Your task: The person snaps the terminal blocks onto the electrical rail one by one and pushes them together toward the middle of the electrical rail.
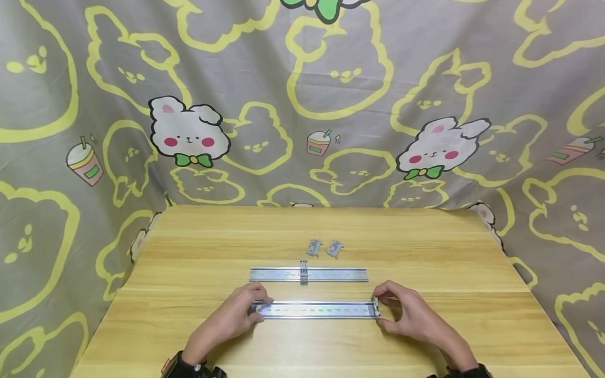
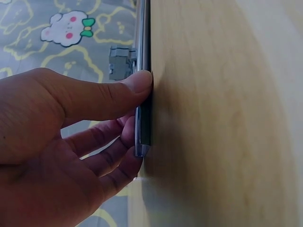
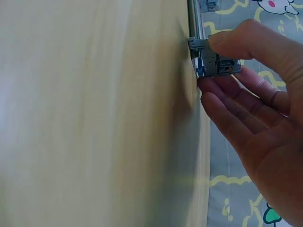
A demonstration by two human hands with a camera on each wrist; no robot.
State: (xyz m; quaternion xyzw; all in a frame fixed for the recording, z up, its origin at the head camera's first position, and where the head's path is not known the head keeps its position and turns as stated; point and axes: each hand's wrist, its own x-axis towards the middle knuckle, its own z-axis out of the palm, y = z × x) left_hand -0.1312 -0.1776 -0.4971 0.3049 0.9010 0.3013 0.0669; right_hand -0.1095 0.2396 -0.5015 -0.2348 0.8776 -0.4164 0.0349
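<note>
A slotted metal DIN rail (image 1: pixel 316 310) lies crosswise near the front of the table. My left hand (image 1: pixel 238 311) grips its left end; the left wrist view has the thumb on one long edge and fingers on the other. At the right end, my right hand (image 1: pixel 410 314) pinches a small grey DIN-rail block (image 3: pixel 215 59) between thumb and fingers. That block sits at the rail's end, across its width; whether it is latched on cannot be seen. Behind lies a second DIN rail (image 1: pixel 274 274) with grey blocks (image 1: pixel 304 272) fitted side by side near its middle.
Two loose grey blocks (image 1: pixel 314 248) lie flat on the wooden table (image 1: pixel 198 247), beyond the second rail. A patterned grey cloth (image 1: pixel 264 79) hangs behind the table and along both sides.
</note>
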